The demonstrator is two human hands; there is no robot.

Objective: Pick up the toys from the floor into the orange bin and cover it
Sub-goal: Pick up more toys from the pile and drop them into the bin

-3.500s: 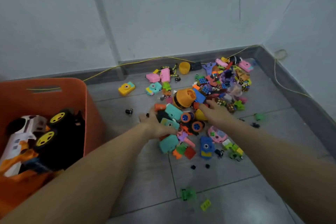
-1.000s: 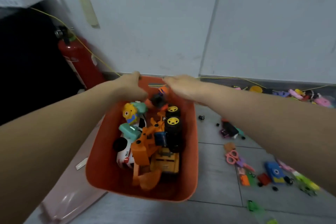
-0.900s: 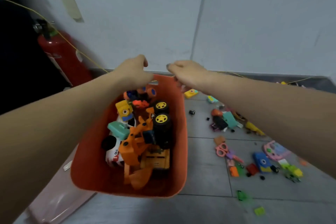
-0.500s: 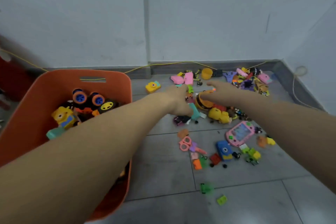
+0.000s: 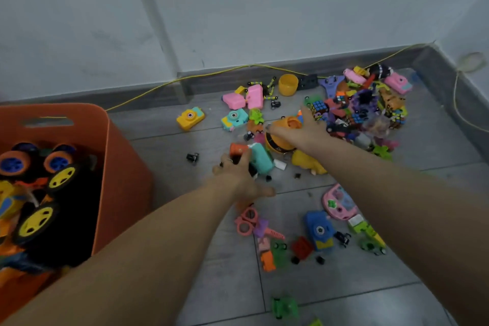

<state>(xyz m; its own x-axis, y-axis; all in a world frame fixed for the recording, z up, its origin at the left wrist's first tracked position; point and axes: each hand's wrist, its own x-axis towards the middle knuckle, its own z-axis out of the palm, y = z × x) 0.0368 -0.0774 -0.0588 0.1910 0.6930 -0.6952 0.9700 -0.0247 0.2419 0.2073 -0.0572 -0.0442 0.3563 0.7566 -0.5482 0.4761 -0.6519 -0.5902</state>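
Head view — both bare arms are stretched over the grey tiled floor (image 5: 217, 286) toward the heap of small plastic toys (image 5: 354, 111) in the corner. The left hand (image 5: 238, 177) is laid on a teal toy camera (image 5: 260, 157) and a small orange block (image 5: 237, 149), fingers spread; whether anything is gripped cannot be told. The right hand (image 5: 299, 130) is spread open over a round orange-and-black toy (image 5: 280, 141). The orange plastic bin (image 5: 113, 156) is seen at left, uncovered — big-wheeled toy cars (image 5: 39, 193) are piled inside.
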